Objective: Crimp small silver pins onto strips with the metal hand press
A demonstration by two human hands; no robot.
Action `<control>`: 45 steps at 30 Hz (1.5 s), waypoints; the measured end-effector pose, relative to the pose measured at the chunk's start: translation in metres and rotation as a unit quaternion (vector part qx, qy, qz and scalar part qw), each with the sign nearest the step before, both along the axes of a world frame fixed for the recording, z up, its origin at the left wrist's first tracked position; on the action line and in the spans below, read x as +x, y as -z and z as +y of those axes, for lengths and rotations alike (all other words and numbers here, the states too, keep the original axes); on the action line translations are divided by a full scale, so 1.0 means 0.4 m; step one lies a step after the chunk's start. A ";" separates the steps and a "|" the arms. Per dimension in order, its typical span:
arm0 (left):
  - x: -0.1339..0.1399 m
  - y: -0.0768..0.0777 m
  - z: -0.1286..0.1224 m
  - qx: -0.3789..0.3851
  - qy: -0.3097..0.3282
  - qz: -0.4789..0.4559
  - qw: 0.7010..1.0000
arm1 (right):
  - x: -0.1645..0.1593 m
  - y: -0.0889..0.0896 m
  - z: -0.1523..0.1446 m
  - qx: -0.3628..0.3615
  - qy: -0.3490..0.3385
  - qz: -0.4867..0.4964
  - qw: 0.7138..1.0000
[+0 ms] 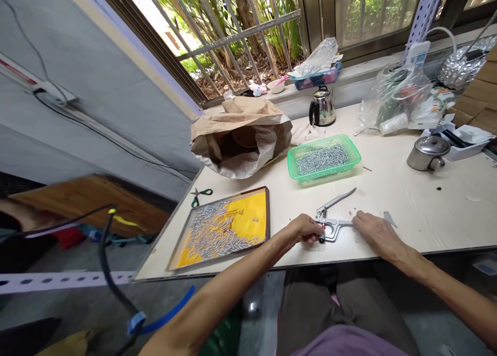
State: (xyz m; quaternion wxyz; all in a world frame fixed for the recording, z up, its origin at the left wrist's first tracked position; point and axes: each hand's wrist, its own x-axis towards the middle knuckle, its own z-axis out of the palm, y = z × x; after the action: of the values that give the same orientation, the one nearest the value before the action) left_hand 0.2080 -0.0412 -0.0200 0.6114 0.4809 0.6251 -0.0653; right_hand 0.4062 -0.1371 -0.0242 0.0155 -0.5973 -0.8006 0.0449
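Beside a barred window (pixel 240 32), a grey hand tool (pixel 336 230) sits near the front edge of the worktop (pixel 419 206), lower handle (pixel 345 223) running left-right: the left hand (pixel 305 228) pinches its head, the right hand (pixel 376 234) grips that handle's end.

A paper bag (pixel 243 120), scissors (pixel 197 194), a kettle (pixel 323 108) and a lidded pot (pixel 425 158) rest on the desk (pixel 404 206); a blue basket (pixel 315 82) sits on the window sill (pixel 365 69).

Brown cardboard (pixel 477 91) partly beyond right edge
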 end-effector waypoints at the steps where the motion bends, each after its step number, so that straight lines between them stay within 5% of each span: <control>1: 0.001 -0.002 -0.003 0.000 -0.003 0.003 1.000 | 0.002 -0.001 0.000 -0.007 0.001 -0.003 1.000; 9: 0.006 -0.024 -0.032 0.004 -0.035 -0.001 0.999 | 0.079 0.010 0.089 -0.010 -0.053 0.071 0.996; 15: 0.017 -0.030 -0.040 0.003 -0.056 0.008 0.998 | 0.100 0.038 0.186 -0.093 -0.088 0.068 0.989; 27: 0.012 -0.019 -0.050 0.011 -0.046 0.020 0.999 | 0.066 -0.023 0.154 -0.092 -0.074 0.019 0.993; 31: -0.005 -0.017 -0.069 0.085 0.020 0.057 0.995 | 0.061 -0.027 0.140 -0.092 -0.060 0.025 0.994; 33: -0.009 -0.015 -0.080 0.227 0.077 0.092 0.966 | 0.057 -0.034 0.134 -0.092 -0.054 0.021 0.994; 37: 0.018 0.000 -0.086 0.499 0.220 0.094 0.833 | 0.039 -0.038 0.122 -0.084 -0.038 0.000 0.996; 40: 0.053 0.017 -0.074 0.531 0.331 0.066 0.777 | 0.022 -0.022 0.111 -0.080 -0.044 -0.008 0.996; 45: 0.072 0.025 -0.051 0.520 0.430 0.061 0.736 | 0.015 -0.005 0.101 -0.084 -0.063 0.013 0.994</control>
State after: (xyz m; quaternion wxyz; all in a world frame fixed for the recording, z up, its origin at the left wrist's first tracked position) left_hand 0.2369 -0.0615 -0.0298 0.1338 0.9365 0.3239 -0.0153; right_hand 0.4121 -0.0967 -0.0222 -0.0274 -0.5441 -0.8300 0.1201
